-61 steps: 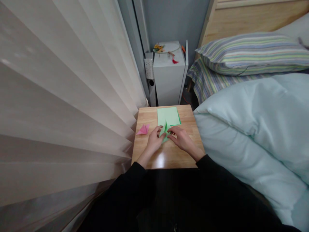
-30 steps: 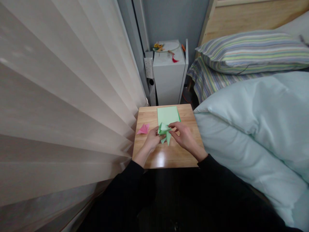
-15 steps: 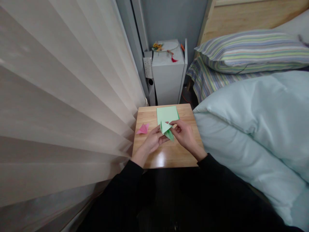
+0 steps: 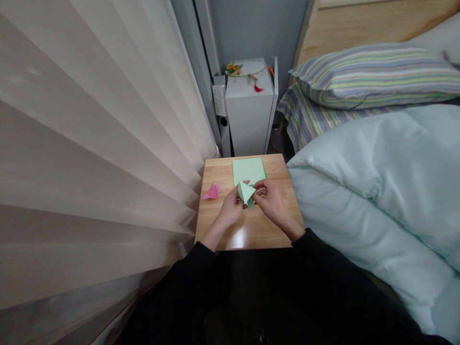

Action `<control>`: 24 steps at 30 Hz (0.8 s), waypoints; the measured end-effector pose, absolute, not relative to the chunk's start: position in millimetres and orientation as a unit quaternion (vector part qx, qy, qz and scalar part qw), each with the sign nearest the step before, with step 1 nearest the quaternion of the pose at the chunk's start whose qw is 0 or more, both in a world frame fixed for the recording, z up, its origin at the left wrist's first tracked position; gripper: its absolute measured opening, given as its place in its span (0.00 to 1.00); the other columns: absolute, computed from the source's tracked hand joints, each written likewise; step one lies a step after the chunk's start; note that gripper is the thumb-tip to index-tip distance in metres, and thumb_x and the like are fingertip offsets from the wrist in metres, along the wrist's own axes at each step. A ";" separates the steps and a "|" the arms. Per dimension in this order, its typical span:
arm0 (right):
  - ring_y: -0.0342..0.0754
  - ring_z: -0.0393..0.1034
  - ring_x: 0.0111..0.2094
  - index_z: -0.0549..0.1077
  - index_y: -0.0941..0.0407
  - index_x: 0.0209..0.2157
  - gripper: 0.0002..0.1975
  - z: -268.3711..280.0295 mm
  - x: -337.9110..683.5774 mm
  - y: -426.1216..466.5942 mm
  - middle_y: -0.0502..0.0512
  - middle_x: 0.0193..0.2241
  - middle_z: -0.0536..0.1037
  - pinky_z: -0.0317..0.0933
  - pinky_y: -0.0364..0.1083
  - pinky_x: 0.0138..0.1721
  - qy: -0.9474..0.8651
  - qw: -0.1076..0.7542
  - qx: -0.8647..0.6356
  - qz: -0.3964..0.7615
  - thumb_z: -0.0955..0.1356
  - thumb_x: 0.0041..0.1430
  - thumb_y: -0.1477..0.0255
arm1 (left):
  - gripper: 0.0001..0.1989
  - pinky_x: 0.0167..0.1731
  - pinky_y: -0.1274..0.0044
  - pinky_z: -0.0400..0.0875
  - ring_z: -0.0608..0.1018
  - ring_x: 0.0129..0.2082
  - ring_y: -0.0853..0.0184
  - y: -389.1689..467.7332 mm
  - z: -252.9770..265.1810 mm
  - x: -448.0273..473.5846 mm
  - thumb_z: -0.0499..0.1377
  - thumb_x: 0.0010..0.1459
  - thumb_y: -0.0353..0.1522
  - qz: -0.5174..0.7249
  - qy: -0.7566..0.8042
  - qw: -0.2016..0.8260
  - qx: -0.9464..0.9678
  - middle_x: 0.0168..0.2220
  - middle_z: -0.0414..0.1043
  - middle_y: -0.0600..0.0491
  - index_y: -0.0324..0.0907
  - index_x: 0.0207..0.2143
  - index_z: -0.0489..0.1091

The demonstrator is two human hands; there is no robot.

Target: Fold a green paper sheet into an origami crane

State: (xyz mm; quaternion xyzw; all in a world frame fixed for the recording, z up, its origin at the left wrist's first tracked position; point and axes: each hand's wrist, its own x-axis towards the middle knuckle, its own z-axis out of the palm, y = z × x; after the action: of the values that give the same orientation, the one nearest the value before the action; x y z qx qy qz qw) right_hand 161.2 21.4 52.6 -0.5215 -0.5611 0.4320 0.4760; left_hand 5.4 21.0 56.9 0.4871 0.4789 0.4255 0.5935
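Observation:
Between my two hands is a folded piece of green origami paper (image 4: 246, 192), pale on its upper face and darker green below. My left hand (image 4: 232, 207) is closed on its left side, the fingers partly hidden beneath it. With thumb and fingers my right hand (image 4: 267, 196) pinches its right edge. Just beyond the hands, a flat stack of light green paper sheets (image 4: 248, 171) lies on the small wooden table (image 4: 212, 230). To the left of my left hand rests a folded pink paper shape (image 4: 212, 191).
A beige curtain (image 4: 108, 143) hangs along the left. Beyond the table stands a white cabinet (image 4: 249, 120) with small items and a red tassel (image 4: 258, 87) on top. At right is a bed with a pale blue quilt (image 4: 377, 167) and a striped pillow (image 4: 377, 76).
The green folded paper has turned in my hands, and less of its dark green lower part shows. My left fingers have shifted around its left side.

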 end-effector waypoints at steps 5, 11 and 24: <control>0.47 0.74 0.26 0.73 0.55 0.34 0.06 58.3 165.9 22.5 0.52 0.28 0.78 0.66 0.44 0.26 -0.576 0.480 -0.531 0.394 0.68 0.51 0.75 | 0.33 0.46 0.67 0.77 0.80 0.46 0.58 18.6 56.9 5.6 0.64 0.48 0.23 0.451 0.456 0.659 0.392 0.53 0.77 0.46 0.46 0.59 0.72; 0.47 0.73 0.28 0.75 0.54 0.35 0.11 58.3 173.6 26.2 0.52 0.29 0.79 0.67 0.46 0.29 -0.584 0.492 -0.536 0.361 0.65 0.50 0.77 | 0.33 0.48 0.57 0.75 0.80 0.41 0.58 20.5 63.2 -6.3 0.60 0.51 0.30 0.436 0.344 0.803 0.215 0.48 0.78 0.46 0.45 0.62 0.69; 0.51 0.78 0.36 0.76 0.54 0.38 0.09 56.2 178.2 27.0 0.56 0.36 0.83 0.73 0.51 0.39 -0.612 0.485 -0.516 0.352 0.65 0.59 0.74 | 0.21 0.39 0.72 0.73 0.80 0.38 0.61 22.1 62.3 0.4 0.68 0.53 0.31 0.462 0.459 0.645 0.401 0.44 0.80 0.48 0.43 0.51 0.76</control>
State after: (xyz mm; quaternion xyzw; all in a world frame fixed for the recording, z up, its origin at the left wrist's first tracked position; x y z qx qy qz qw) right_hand 178.2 27.0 56.2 -0.5161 -0.6118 0.3518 0.4854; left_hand 0.4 22.1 62.3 0.4006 0.4593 0.4615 0.6447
